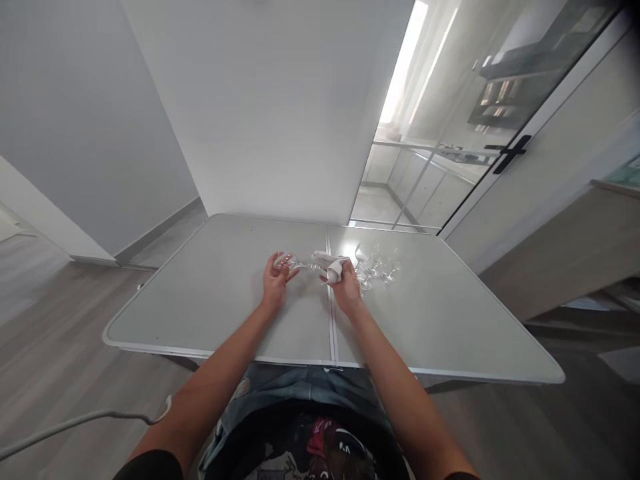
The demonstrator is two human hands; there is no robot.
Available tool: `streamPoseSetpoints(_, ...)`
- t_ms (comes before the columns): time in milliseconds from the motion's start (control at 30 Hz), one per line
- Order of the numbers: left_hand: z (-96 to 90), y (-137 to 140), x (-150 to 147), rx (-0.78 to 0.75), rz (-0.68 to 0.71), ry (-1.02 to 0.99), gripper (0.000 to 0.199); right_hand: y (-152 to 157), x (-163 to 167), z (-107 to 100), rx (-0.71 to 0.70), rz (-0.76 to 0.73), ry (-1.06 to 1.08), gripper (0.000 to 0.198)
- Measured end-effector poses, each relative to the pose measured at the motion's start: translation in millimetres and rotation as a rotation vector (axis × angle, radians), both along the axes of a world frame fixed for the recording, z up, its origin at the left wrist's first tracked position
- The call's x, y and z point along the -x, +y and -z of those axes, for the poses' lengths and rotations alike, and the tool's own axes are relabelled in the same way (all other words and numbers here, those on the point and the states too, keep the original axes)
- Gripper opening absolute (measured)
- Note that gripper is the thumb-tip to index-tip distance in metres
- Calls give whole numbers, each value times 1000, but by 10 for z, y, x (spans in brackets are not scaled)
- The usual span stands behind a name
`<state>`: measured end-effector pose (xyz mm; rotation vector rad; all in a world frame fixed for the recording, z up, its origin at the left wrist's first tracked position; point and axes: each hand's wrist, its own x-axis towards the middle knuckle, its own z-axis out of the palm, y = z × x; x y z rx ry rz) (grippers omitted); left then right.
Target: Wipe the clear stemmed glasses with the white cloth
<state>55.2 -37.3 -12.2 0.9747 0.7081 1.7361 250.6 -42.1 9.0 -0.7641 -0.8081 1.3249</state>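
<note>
Where the bare left hand (275, 283) grips: fingers closed around the bowl of a clear stemmed wine glass (289, 260), held sideways near the centre of the frame, stem pointing right.
Right hand (347, 285): fingers closed on a crumpled white cloth (330, 268) at the glass's foot end; contact between them unclear.
Cluster of clear stemmed glasses (370, 272): just right of the right hand.
Pale grey, metal-edged tabletop (425, 327): spans the lower middle, seamed at centre.

Window (404, 67) glares; tabletop (425, 313) shines (upper right corner dark).
</note>
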Motion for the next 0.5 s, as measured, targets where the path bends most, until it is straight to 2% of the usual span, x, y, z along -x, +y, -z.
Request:
streamPoseSetpoints(100,19,30,49,37,-59,-53,54,-16,-3,45,35,112,-187,46)
streamPoseSetpoints(200,19,47,82,50,-97,-110,52,-37,-16,60,-28,265,-465,39)
streamPoseSetpoints(300,1,37,81,39,-67,-94,50,-33,-47,59,-40,374,-631,33)
streamPoseSetpoints(433,-34,-34,2,-20,47,33,55,19,-55,92,69,420,-588,23)
streamPoseSetpoints(500,-46,-72,-52,-57,86,128,60,44,-32,116,62,273,-507,20)
